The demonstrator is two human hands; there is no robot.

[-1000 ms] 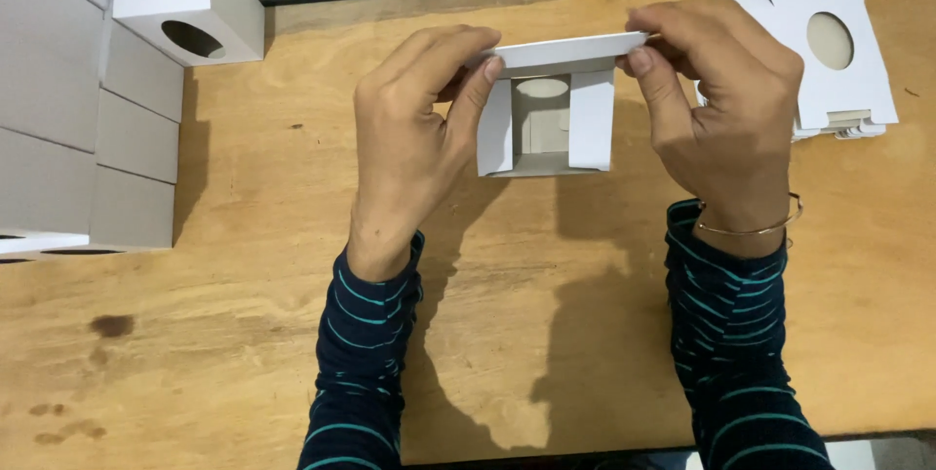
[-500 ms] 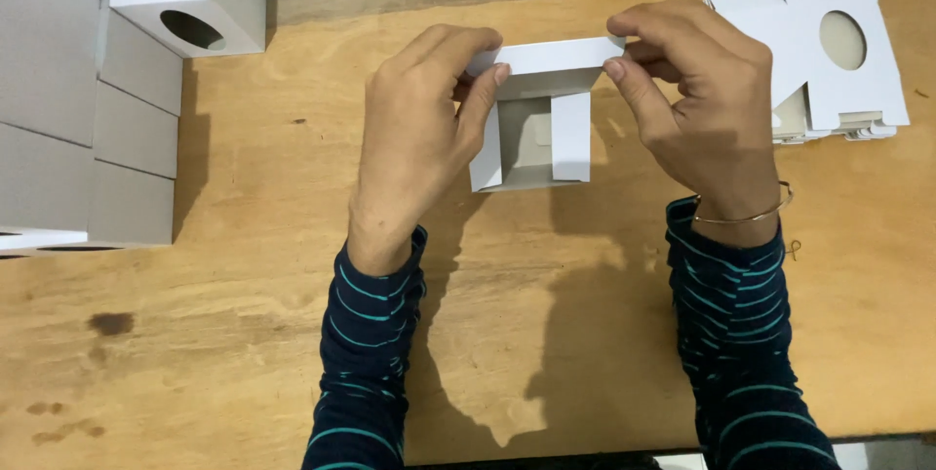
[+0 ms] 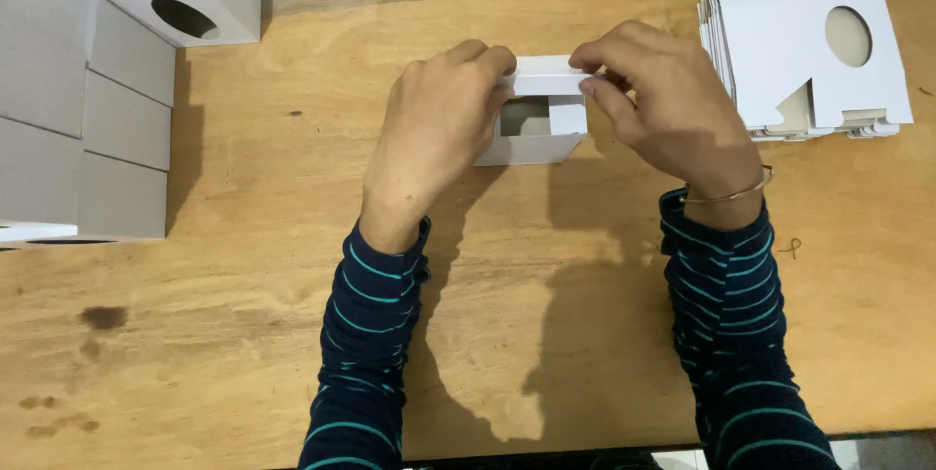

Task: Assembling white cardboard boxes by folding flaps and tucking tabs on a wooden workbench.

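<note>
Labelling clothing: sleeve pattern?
Dark navy sleeves with thin teal stripes, clearest in the head view.

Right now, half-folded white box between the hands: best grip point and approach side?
Grip the small white box by its two short ends, coming in from left and right, as the left hand and right hand do. The top flap is likely still loose and the face toward the camera is open, so pinching top or front would probably crush it. The folded end walls look stiffest.
</note>
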